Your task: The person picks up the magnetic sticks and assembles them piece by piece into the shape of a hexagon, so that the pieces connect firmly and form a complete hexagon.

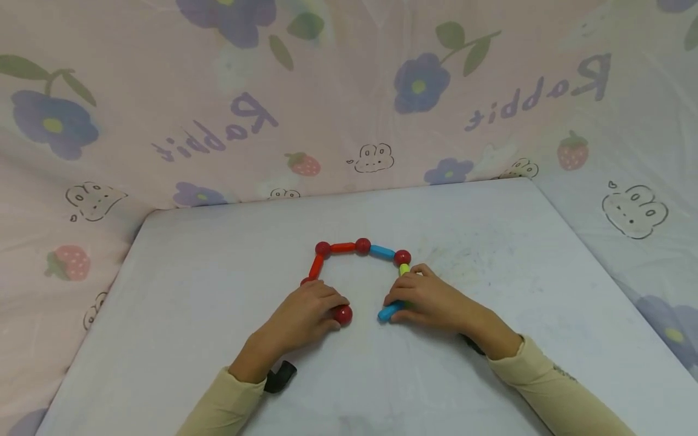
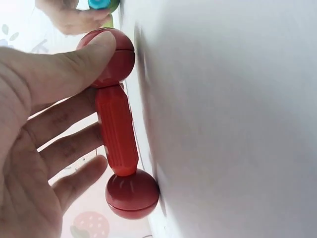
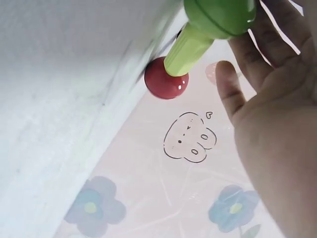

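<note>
My left hand pinches a red ball at one end of a red stick, thumb laid over it. The stick's other end meets a second red ball near the tabletop. My right hand grips a short blue stick by a green ball; its fingertips are hidden in the right wrist view. From the green ball a yellow-green stick runs to another red ball. Red balls, red sticks and a blue stick form an arch between both hands.
The chain lies on a white tabletop with faint smudges at right. Behind and beside it hangs a pale pink curtain printed with flowers, rabbits and strawberries. Black straps show at the wrists, below beige sleeves.
</note>
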Demonstrator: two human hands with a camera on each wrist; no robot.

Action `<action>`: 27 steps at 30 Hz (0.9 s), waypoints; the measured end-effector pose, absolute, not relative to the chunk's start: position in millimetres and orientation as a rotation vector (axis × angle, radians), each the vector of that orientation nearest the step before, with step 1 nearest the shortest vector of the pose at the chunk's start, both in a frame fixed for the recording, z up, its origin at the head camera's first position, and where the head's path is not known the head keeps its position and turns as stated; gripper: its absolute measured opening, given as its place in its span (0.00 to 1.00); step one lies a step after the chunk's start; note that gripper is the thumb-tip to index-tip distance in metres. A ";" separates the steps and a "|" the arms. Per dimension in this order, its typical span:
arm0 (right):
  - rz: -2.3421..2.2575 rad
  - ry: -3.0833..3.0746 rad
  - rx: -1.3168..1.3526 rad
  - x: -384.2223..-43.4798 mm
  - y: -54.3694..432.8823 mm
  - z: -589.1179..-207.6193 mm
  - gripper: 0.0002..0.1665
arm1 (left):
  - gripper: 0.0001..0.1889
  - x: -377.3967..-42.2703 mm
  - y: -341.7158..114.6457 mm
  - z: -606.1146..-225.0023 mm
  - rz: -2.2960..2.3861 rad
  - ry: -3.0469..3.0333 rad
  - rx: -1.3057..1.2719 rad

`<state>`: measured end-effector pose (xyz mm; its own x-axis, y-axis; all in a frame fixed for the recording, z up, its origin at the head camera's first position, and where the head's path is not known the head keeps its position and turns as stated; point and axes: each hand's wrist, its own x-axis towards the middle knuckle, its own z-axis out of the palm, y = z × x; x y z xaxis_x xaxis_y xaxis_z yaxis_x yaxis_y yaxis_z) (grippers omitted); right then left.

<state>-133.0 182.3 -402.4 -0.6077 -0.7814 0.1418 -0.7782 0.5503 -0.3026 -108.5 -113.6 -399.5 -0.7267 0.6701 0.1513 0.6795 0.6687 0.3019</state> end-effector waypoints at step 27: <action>-0.390 2.881 -1.466 -116.1 163.8 -401.1 0.17 | 0.20 -88.5 -83.8 -398.5 -0.454 -2.865 -1.010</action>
